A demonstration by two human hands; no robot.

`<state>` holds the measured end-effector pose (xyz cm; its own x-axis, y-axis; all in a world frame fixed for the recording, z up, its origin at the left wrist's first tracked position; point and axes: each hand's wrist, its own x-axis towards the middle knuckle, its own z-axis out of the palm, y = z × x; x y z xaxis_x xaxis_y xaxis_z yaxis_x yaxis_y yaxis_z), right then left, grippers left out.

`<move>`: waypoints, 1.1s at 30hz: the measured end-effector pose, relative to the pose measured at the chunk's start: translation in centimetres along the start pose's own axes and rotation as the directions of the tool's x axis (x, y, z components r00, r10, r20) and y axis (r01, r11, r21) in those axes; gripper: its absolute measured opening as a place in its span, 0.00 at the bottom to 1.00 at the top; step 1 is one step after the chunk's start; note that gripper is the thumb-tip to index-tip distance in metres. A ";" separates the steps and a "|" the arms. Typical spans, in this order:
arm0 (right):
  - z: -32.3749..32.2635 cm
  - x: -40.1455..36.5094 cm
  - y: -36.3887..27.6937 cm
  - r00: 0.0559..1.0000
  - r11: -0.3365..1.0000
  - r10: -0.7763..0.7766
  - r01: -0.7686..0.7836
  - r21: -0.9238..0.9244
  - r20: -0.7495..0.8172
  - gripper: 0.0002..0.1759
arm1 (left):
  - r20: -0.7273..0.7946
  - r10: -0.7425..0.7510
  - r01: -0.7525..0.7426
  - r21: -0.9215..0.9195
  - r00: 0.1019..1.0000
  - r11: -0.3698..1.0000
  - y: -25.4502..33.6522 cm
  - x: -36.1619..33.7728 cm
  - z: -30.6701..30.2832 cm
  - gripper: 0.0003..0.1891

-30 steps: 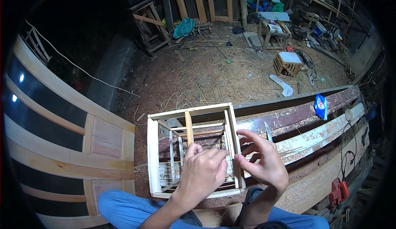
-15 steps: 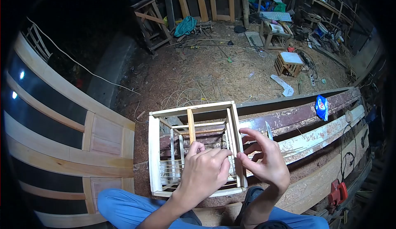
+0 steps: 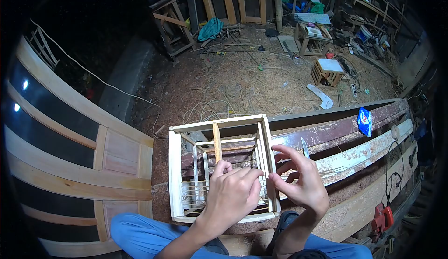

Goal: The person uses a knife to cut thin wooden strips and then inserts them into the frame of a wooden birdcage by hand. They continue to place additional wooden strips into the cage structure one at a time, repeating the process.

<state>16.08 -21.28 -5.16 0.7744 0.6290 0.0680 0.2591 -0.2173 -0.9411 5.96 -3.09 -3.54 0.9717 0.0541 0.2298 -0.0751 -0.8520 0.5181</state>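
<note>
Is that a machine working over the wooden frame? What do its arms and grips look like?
No machine: the left grip and right grip are bare human hands, slim-fingered and ungloved, without a visible ring or watch. The bare forearms show no sleeves, cables or clear markings. Lower down, the person wears blue cloth trousers and dark, round-toed footwear.

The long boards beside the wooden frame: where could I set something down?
Flecked but open: the maroon board, between the blade and blue packet; the lower pale plank, left of the red tool. Crowded: right beside the wooden frame, with the right hand and blade there.
</note>
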 end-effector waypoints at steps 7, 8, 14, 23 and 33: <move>0.0 0.1 0.2 1.000 1.000 0.006 -0.006 0.007 -0.001 0.35 | 0.002 0.002 -0.002 0.003 1.000 1.000 0.0 0.0 -0.1 0.06; 0.0 0.1 0.2 1.000 1.000 0.005 -0.005 0.007 -0.001 0.35 | 0.006 -0.002 0.002 -0.003 1.000 1.000 0.0 0.0 -0.1 0.06; 0.1 0.0 0.3 1.000 1.000 0.001 -0.001 0.004 -0.003 0.35 | 0.109 -0.048 0.050 -0.012 0.993 0.999 -0.1 0.2 -1.2 0.08; 0.1 -0.1 0.4 1.000 1.000 -0.025 0.025 0.006 -0.008 0.35 | 0.219 0.000 0.005 -0.023 0.976 1.000 -1.0 0.2 -1.9 0.08; 0.2 -0.1 0.4 0.998 0.998 -0.053 0.054 0.015 -0.021 0.36 | 0.237 -0.073 0.073 0.009 0.969 0.997 -0.1 1.0 -1.9 0.07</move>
<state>15.99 -21.27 -5.65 0.7712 0.6242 0.1248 0.2914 -0.1718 -0.9411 6.57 -2.00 -1.82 0.9999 -0.0089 -0.0104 -0.0021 -0.8504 0.5261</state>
